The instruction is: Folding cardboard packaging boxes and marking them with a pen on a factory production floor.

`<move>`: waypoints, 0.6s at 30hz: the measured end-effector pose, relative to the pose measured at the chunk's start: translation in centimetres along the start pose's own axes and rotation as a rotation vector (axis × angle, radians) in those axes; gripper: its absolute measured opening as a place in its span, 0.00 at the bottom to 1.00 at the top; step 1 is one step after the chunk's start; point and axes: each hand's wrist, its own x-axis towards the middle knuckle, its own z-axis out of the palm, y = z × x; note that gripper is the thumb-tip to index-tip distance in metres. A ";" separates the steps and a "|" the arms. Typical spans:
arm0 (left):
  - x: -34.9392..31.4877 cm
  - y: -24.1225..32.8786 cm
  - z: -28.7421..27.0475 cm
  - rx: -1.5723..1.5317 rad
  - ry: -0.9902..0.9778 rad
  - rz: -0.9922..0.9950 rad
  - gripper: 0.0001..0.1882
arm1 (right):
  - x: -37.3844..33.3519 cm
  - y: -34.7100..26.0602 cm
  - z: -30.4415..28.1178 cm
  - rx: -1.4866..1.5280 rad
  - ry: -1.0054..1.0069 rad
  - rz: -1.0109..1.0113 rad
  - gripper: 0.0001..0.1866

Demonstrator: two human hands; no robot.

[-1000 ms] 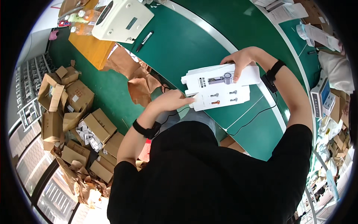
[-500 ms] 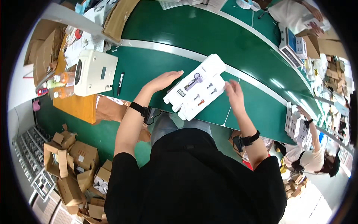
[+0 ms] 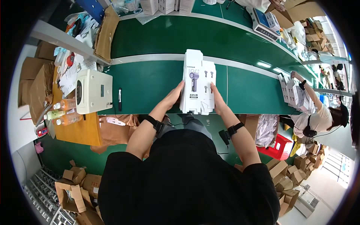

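A flattened white carton [image 3: 194, 84] printed with a purple handheld fan and small grey pictures lies upright before me, its lower tabs at the bench's near edge. Whether it is a single layer or several stacked I cannot tell. My left hand [image 3: 173, 96] grips its left side, the thumb along the edge. On the opposite side my right hand [image 3: 218, 99] holds the right edge, fingers partly hidden beneath or behind the carton. Both hands wear black wrist straps with small devices. The green bench [image 3: 150, 80] lies under the carton.
Left of the carton are a black marker [image 3: 120, 99] and a cream machine [image 3: 93, 92], with drink bottles [image 3: 67, 118] beside it. At the right a co-worker [image 3: 317, 114] reaches to white boxes [image 3: 294, 93]. A red crate [image 3: 277, 147] stands below the bench.
The carton has turned from a slant to nearly upright and moved slightly left. Both hands, previously apart from it or only near its edges, have closed in on its two sides. My view has shifted.
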 end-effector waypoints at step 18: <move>-11.6 -11.3 -25.9 1.157 0.913 0.157 0.25 | -40.2 -22.5 12.7 -0.773 -0.179 -2.237 0.09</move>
